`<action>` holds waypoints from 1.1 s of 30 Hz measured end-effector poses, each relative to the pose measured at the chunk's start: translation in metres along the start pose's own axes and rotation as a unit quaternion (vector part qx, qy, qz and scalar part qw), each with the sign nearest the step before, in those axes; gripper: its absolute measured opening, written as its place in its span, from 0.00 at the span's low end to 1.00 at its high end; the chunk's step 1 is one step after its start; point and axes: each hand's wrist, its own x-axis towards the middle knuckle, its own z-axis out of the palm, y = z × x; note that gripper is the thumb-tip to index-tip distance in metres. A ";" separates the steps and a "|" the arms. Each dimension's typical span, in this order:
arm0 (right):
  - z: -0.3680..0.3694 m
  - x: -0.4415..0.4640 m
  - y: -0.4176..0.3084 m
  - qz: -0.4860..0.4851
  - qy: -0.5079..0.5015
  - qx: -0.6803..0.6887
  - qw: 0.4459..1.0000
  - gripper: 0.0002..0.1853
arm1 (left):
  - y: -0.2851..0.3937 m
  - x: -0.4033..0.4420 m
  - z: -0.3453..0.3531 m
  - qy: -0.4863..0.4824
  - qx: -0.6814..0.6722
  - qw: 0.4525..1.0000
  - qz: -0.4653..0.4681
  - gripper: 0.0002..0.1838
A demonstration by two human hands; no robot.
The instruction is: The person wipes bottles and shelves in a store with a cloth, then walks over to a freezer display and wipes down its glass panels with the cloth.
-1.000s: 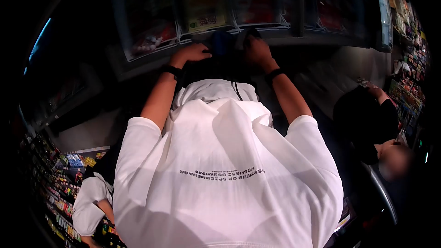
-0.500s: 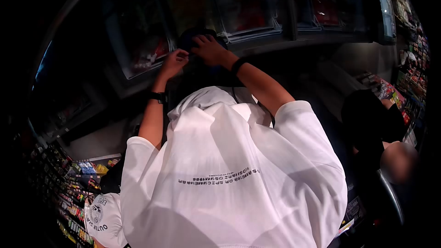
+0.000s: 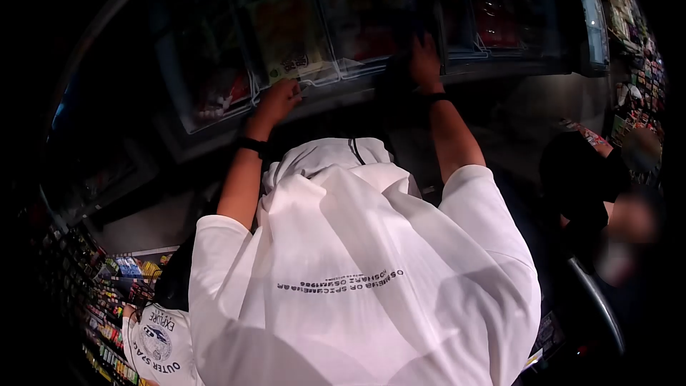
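- Head view: the wearer's white shirt [image 3: 371, 243] fills most of the lower half, both arms reaching forward past it, presumably because the work lies beyond the waist.
- Beyond the waist is a dim display case [image 3: 357, 93], its dark front edge running across the picture. It probably slopes toward the wearer so that its contents can be seen from above.
- Store shelves [image 3: 636, 50] packed with small goods rise at the right, and more stocked racks [image 3: 107, 314] curve along the lower left; the room is dark, with scattered bright spots.
- A person in dark clothing [image 3: 579, 171] is at the right; another in a printed white top [image 3: 164, 343] is at the lower left.
- Packets [image 3: 286, 50] in yellow and red lie inside the case, between pale wire dividers [image 3: 334, 64] that seem meant to keep the rows apart.
- The left hand [image 3: 277, 102], fingers bent, is at the case's front edge by the wire, perhaps for support; whether it grips anything, I cannot tell.
- The right hand [image 3: 426, 64] reaches over the case, fingers pointing forward; shadow hides the fingertips, so its grip cannot be told.
- Dark bands [image 3: 253, 145] circle both wrists.
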 end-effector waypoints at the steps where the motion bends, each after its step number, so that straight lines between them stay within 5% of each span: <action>1: -0.005 -0.002 0.007 0.021 -0.039 -0.011 0.999 0.31 | -0.001 -0.002 0.001 -0.002 0.002 1.000 0.000 0.12; 6: 0.020 -0.016 -0.024 0.094 -0.097 -0.041 0.990 0.28 | -0.004 0.001 0.005 0.001 0.039 0.999 0.016 0.12; 12: 0.020 -0.043 -0.149 0.001 -0.131 -0.088 0.987 0.21 | -0.013 -0.003 0.016 0.005 0.014 1.000 0.028 0.15; 15: 0.033 -0.048 -0.193 -0.035 -0.139 -0.059 0.988 0.16 | 0.022 -0.005 0.012 0.118 0.054 0.986 0.106 0.16; 17: 0.027 -0.041 -0.219 -0.047 -0.246 0.114 0.961 0.18 | 0.032 -0.010 0.010 0.045 0.001 0.996 0.075 0.17; 18: 0.020 -0.040 -0.230 -0.030 -0.207 0.174 0.962 0.21 | 0.037 -0.013 0.011 -0.029 -0.051 0.998 0.040 0.18; 20: 0.020 -0.037 -0.231 -0.030 -0.261 0.183 0.947 0.23 | 0.040 -0.015 0.018 -0.052 -0.041 0.998 -0.012 0.19; 22: 0.028 -0.039 -0.228 -0.113 -0.214 0.182 0.953 0.25 | 0.038 -0.017 0.018 -0.090 -0.059 0.991 -0.080 0.17; 23: 0.027 -0.045 -0.229 0.008 -0.220 0.219 0.951 0.28 | 0.041 -0.019 0.013 -0.101 -0.028 0.993 -0.049 0.19; 24: 0.025 -0.045 -0.225 0.005 -0.216 0.218 0.952 0.28 | 0.042 -0.019 0.015 -0.097 -0.026 0.994 -0.047 0.19; 26: 0.028 -0.045 -0.215 -0.011 -0.190 0.248 0.950 0.31 | 0.039 -0.018 0.026 -0.032 -0.074 0.997 0.014 0.22; 28: 0.032 -0.036 -0.206 -0.017 -0.201 0.242 0.949 0.33 | 0.036 -0.017 0.039 -0.038 -0.084 0.994 -0.054 0.29; 33: 0.020 0.000 -0.170 -0.052 -0.132 0.226 0.964 0.30 | 0.034 0.030 0.060 0.073 -0.035 0.996 -0.030 0.30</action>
